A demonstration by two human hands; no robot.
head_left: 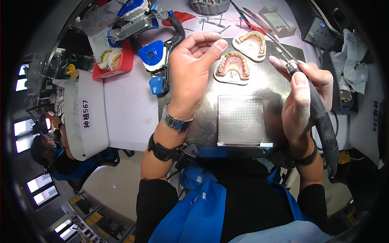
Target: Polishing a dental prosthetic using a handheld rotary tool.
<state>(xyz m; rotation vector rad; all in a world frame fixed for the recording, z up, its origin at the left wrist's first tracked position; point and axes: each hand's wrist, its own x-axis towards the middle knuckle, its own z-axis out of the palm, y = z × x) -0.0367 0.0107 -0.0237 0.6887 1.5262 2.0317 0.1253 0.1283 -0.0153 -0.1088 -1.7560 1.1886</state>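
My right hand (302, 97) is wrapped round a black dental handpiece (318, 105), whose metal nose points up and left with a small tip in it. My left hand (192, 67) hovers over the left of the metal work plate (198, 133), thumb and forefinger drawn close together. A thin bur (225, 29) shows just past those fingertips; I cannot tell whether they grip it. Two dental models with teeth and pink gums lie right of my left hand: the nearer model (232, 69) and the farther model (251, 44).
A perforated metal grille (241, 119) is set in the plate. Left stand a blue-and-black articulator (152, 54) and a red tray (121, 67) holding models. Burs, a bur holder (210, 6) and tweezers lie at the back. A control box (320, 32) stands right. Another person (52, 150) sits far left.
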